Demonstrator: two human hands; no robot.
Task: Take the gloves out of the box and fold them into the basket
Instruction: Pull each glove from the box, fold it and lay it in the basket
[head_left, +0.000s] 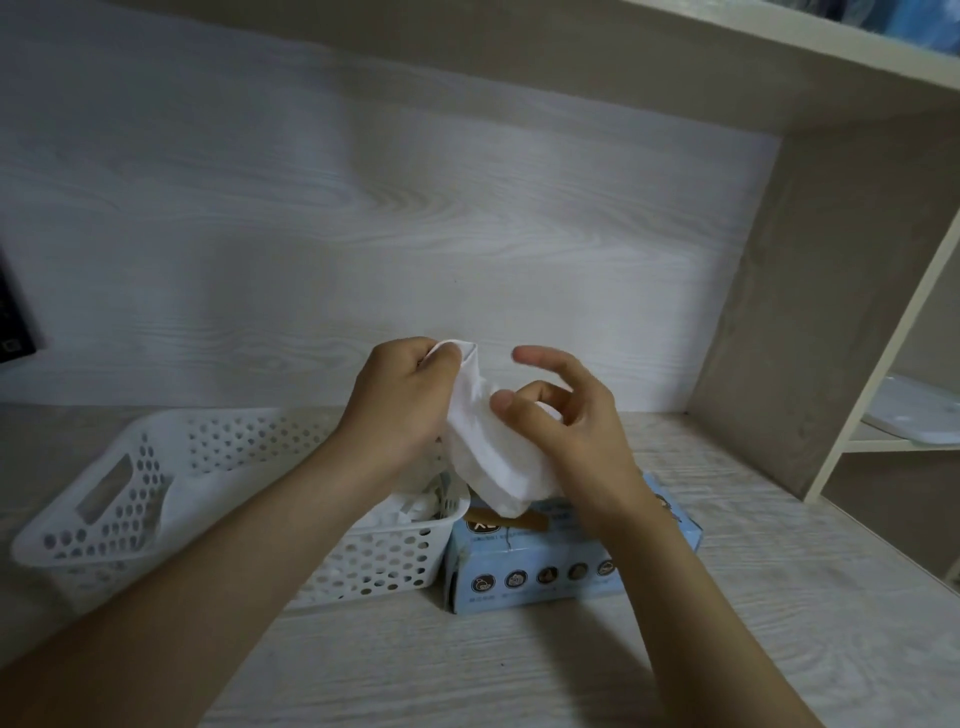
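From the head view, the person is holding a white glove (488, 447) up above the blue box (530, 566). The left hand (402, 395) is gripping its top edge with curled fingers. The right hand (566, 421) is pinching its middle, index finger sticking out. The white basket (104, 519) is sitting just beside the box on the desk (467, 665), holding more white gloves (410, 509).

2 bare hands recorded: left hand (400, 397), right hand (576, 431). Likewise bare along the full visible length, to the frame edge: left forearm (249, 545), right forearm (675, 587). On the right, thumbnail (503, 401) short and plain.
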